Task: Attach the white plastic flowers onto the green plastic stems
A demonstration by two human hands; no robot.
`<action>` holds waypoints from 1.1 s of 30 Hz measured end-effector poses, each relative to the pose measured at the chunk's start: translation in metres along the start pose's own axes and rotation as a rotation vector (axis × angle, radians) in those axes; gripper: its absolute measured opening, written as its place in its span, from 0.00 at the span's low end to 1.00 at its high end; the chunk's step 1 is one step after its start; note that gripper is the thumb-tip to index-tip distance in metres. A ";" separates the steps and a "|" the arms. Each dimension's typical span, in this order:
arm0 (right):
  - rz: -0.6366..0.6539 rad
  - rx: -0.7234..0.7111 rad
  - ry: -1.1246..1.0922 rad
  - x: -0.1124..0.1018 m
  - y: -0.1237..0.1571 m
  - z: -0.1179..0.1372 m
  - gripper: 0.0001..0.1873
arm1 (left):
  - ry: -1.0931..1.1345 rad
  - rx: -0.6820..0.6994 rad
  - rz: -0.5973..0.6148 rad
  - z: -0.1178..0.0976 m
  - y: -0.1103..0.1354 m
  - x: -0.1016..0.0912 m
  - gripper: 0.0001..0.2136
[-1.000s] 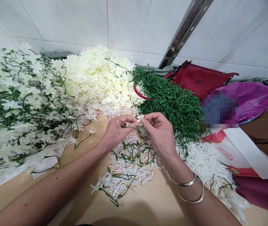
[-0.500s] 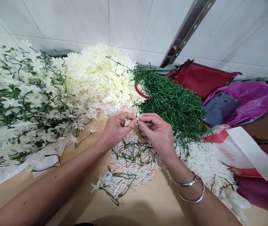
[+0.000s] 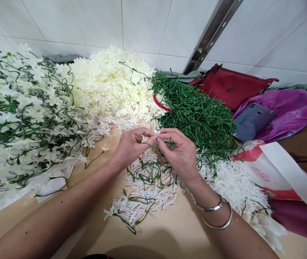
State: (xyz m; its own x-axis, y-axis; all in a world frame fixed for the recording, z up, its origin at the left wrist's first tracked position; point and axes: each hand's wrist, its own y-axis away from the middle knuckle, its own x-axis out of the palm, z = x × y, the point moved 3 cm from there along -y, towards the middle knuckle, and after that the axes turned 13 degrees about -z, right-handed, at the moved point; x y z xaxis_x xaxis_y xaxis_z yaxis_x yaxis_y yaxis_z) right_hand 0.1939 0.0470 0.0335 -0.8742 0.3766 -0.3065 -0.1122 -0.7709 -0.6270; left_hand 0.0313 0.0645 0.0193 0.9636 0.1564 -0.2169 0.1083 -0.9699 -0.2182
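At centre, left hand [image 3: 133, 144] and right hand [image 3: 180, 154] share a narrow pinch on one small white piece [image 3: 157, 132]; stemmed flowers [image 3: 32, 113] at nine o'clock look finished, loose blossoms [image 3: 113, 84] at eleven and green stems [image 3: 196, 113] at two unjoined.

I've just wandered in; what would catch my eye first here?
Probably the bright heap of pale flowers before the tiled wall, left of centre, then the tangle of green stems to its right. Behind those stems, a red bag stands out. In the middle, the left hand and right hand pinch a small white piece with their fingers.
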 end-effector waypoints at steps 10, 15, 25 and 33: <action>0.013 -0.021 0.029 0.002 0.003 0.005 0.06 | 0.038 -0.033 -0.011 0.000 0.001 0.001 0.04; 0.006 -0.017 0.046 0.003 0.003 0.005 0.07 | 0.033 -0.047 -0.010 -0.001 0.004 0.003 0.05; 0.032 -0.127 0.070 0.001 0.001 0.006 0.07 | 0.014 0.044 0.007 -0.003 0.002 0.000 0.05; 0.015 -0.072 0.073 0.003 0.002 0.008 0.08 | -0.009 0.003 -0.012 -0.005 0.006 0.002 0.05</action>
State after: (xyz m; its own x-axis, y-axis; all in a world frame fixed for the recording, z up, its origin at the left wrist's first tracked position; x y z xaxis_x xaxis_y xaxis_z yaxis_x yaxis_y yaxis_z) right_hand 0.1874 0.0424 0.0373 -0.8388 0.4033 -0.3658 -0.0626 -0.7388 -0.6710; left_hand 0.0347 0.0584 0.0226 0.9600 0.1698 -0.2226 0.1192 -0.9673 -0.2239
